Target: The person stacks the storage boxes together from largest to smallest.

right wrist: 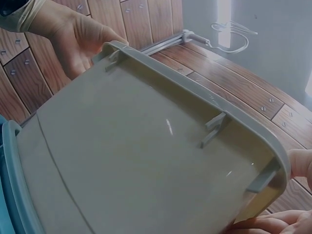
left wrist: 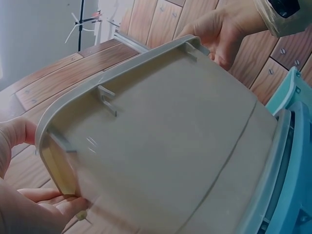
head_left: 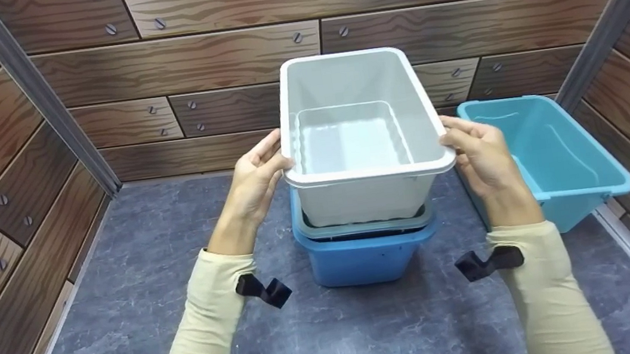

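A white plastic bin (head_left: 365,198) is held level between both hands, its inside bare. My left hand (head_left: 249,191) grips the rim at the near left corner, thumb on top and fingers beneath. At the near right corner my right hand (head_left: 484,159) pinches the same rim in the same way. Below, the bin's lower end sits inside the grey-blue rim of another bin (head_left: 369,228), which is nested in a blue bin (head_left: 361,262) on the floor. Both wrist views show the white bin's outer wall (left wrist: 161,131) with small ribs under its lip.
A teal bin (head_left: 580,209) stands on the right, beside my right hand and close to the side wall. Wood-patterned panels (head_left: 175,65) enclose the back and both sides. The grey marbled floor (head_left: 335,343) spreads around the stack.
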Available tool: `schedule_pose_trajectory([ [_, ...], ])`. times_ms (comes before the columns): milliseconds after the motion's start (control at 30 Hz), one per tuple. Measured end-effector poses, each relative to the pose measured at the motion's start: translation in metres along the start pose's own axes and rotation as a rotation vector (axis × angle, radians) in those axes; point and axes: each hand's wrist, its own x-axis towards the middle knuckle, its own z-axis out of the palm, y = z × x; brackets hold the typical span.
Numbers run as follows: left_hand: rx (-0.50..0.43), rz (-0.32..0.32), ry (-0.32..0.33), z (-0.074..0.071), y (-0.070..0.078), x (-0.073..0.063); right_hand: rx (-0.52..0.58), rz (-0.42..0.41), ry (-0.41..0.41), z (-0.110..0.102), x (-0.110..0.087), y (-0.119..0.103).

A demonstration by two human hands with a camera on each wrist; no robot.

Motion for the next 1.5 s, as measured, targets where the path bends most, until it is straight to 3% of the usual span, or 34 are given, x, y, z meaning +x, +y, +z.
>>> schedule_pose_trajectory([
  [1500,0.018,-0.036,0.004,-0.006,-0.020,0.006,-0.031,0.064,0.026,-0.007,0.005,0.020],
])
